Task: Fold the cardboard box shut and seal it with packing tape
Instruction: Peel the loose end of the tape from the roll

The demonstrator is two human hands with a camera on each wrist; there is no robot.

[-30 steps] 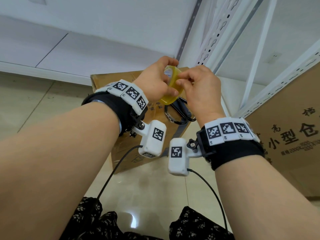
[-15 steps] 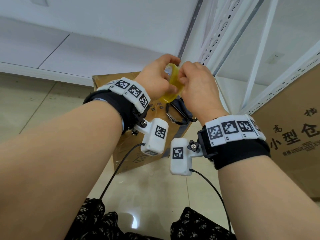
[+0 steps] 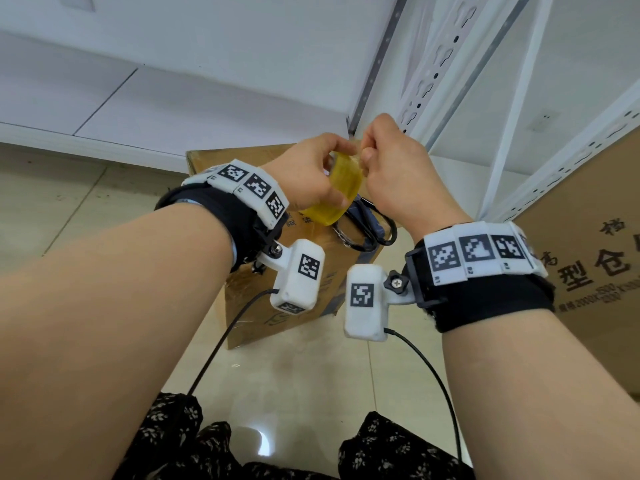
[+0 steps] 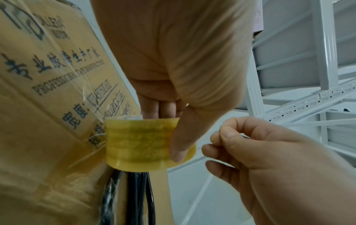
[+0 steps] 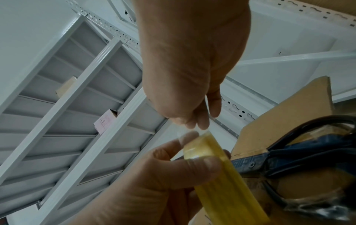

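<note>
A yellow roll of packing tape [image 3: 334,194] is held in the air above the cardboard box [image 3: 263,320]. My left hand [image 3: 304,178] grips the roll [image 4: 138,143], thumb on its outer face and fingers through the core. My right hand [image 3: 391,168] sits just right of the roll and pinches the clear free end of the tape [image 5: 194,130] between thumb and fingers. The box stands on the floor with its top flaps folded down. A pair of scissors [image 3: 363,226] with black handles lies on its top.
A white metal shelving rack [image 3: 485,98] rises behind and to the right. A large printed cardboard carton [image 3: 595,271] leans at the right. The box stands on a glossy tiled floor [image 3: 304,375]. My knees in dark floral cloth [image 3: 194,441] are at the bottom.
Both hands have risen a little with the roll. The right hand's fingers moved from the roll's face to its upper edge and now pinch the tape end.
</note>
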